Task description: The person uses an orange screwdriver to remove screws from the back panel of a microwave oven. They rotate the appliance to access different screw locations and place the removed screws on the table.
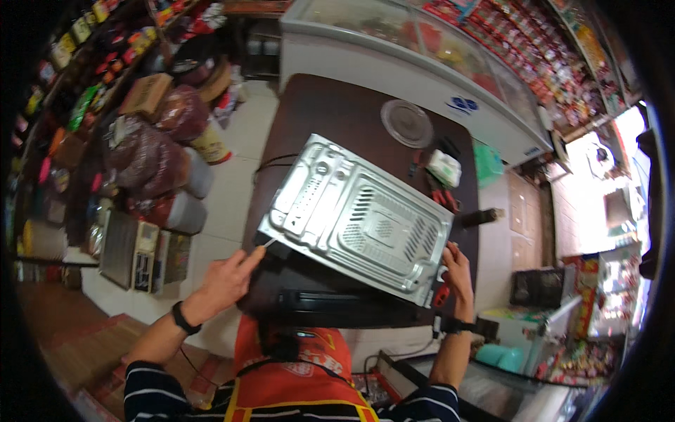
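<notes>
A silver metal casing [380,218], with stamped ridges and vent slots like a microwave oven's, lies at a slant on the dark brown table [309,105]. My left hand [228,278] is at its near left corner, fingertips pinched around something thin and pale that I cannot make out. On the right, my right hand [458,271] has its fingers curled around the casing's edge. Just below those fingers is a red-and-black object [441,294], partly hidden. A long black panel [337,304] lies along the table's near edge, in front of the casing.
Behind the casing are a round clear glass plate [406,123], a white packet [444,167] and red-handled tools [443,195]. A dark cylinder [482,217] juts past the table's right edge. A glass-topped chest freezer [394,63] stands beyond; bagged goods [144,155] crowd the left.
</notes>
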